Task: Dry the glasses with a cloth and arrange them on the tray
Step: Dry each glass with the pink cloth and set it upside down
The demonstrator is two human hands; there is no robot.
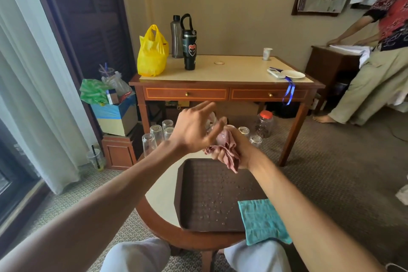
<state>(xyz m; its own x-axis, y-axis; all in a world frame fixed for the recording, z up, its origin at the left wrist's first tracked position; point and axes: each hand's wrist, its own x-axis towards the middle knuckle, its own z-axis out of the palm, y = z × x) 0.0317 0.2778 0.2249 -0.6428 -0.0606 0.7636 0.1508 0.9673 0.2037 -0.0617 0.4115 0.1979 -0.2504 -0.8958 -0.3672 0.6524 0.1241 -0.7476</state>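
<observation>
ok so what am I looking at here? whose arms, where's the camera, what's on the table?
It is one picture from a wide-angle camera worn on a person's head, looking down at their own bare hands. There is no robot. The right hand grips a pink cloth against a mostly hidden glass; the left hand, fingers spread, is beside it. Below is a brown tray, wet with drops and holding no glasses, with a teal cloth at its near corner. More glasses stand beyond the tray.

A brown dimpled tray (198, 216) lies flat, beaded with water drops. Above its far edge, a pink cloth (229, 154) is bunched round a clear glass (223, 136). Beyond the tray, more glasses (156, 131) stand upside down in two groups. A teal cloth (262, 221) drapes over its near right corner.
</observation>
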